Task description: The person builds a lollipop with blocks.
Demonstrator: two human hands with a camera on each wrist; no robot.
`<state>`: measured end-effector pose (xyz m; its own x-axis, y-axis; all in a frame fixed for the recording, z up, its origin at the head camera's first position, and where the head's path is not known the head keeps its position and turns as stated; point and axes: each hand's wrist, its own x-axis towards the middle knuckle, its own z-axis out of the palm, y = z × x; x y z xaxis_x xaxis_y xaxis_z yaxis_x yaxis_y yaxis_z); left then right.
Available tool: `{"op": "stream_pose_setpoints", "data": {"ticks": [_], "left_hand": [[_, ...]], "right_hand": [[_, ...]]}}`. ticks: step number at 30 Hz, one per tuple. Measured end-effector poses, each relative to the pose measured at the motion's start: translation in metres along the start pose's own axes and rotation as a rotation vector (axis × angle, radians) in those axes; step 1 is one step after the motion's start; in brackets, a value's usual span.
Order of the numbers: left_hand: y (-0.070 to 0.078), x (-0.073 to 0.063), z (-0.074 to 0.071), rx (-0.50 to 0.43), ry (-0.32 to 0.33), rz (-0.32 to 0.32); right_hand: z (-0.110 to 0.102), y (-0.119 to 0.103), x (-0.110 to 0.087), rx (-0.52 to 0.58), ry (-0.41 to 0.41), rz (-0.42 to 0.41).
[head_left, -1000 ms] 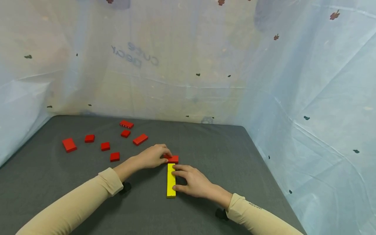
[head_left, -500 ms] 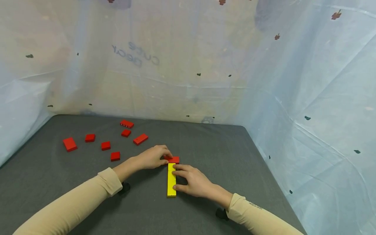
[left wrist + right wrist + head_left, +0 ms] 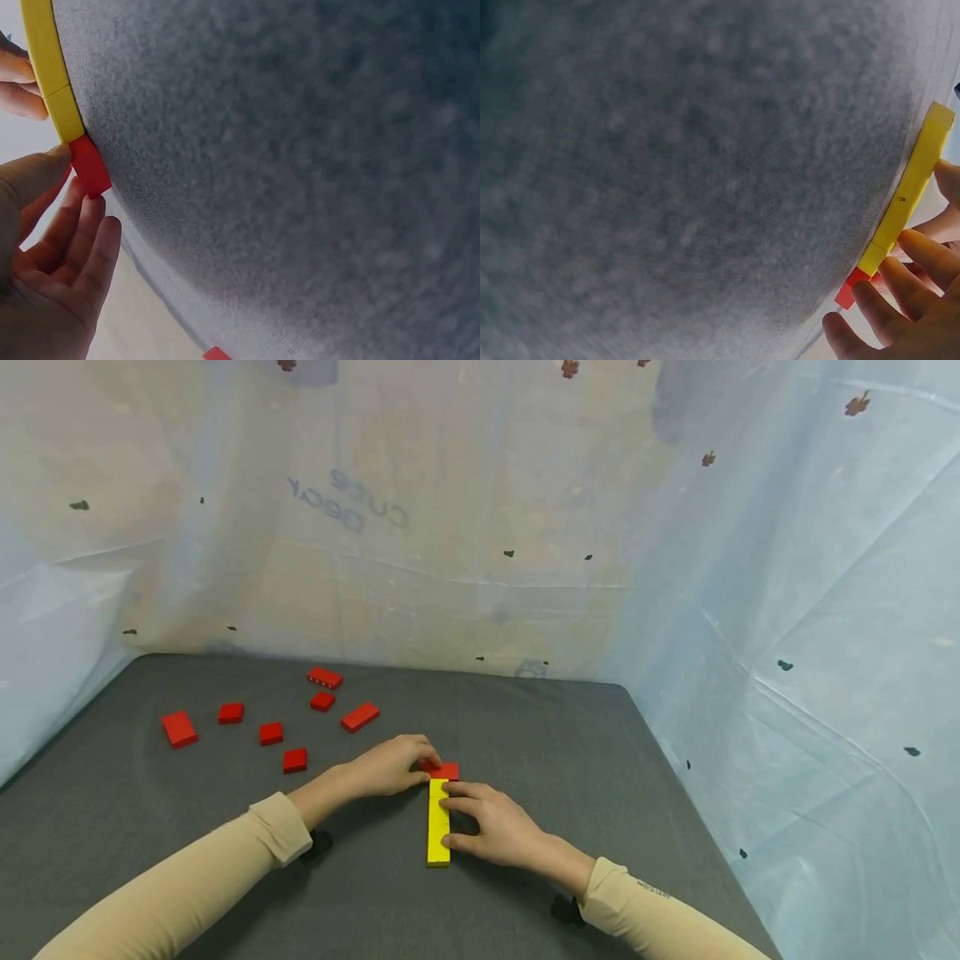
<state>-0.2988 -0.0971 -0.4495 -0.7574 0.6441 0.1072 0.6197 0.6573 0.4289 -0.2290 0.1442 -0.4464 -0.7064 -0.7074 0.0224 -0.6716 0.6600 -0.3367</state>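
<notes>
My left hand (image 3: pixel 392 765) pinches a flat red block (image 3: pixel 449 771) between thumb and fingertips. This block lies crosswise at the far end of a yellow strip (image 3: pixel 438 831), and in the left wrist view the red block (image 3: pixel 91 168) touches the strip's end. A seam crosses the yellow strip (image 3: pixel 909 193) near that end in the right wrist view, so at least two pieces lie end to end. My right hand (image 3: pixel 497 823) rests its fingertips and thumb along the strip's right side, fingers spread. Fingers partly cover the red block's left part.
Several red blocks lie loose at the back left of the dark grey table (image 3: pixel 562 752), among them a larger one (image 3: pixel 180 729), a long one (image 3: pixel 361 717) and a small one (image 3: pixel 296 760). Translucent plastic sheeting (image 3: pixel 420 593) hangs behind and to the right.
</notes>
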Motion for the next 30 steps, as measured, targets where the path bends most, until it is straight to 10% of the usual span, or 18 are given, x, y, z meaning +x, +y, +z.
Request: {"op": "stream_pose_setpoints", "data": {"ticks": [16,30], "left_hand": [[-0.020,-0.021,-0.008,-0.055,0.174,-0.056],[-0.064,-0.081,-0.048,0.007,0.250,-0.140]], "right_hand": [[-0.006,0.001,0.004,0.050,0.065,0.066],[-0.007,0.005,0.010,0.012,-0.019,0.050]]}}
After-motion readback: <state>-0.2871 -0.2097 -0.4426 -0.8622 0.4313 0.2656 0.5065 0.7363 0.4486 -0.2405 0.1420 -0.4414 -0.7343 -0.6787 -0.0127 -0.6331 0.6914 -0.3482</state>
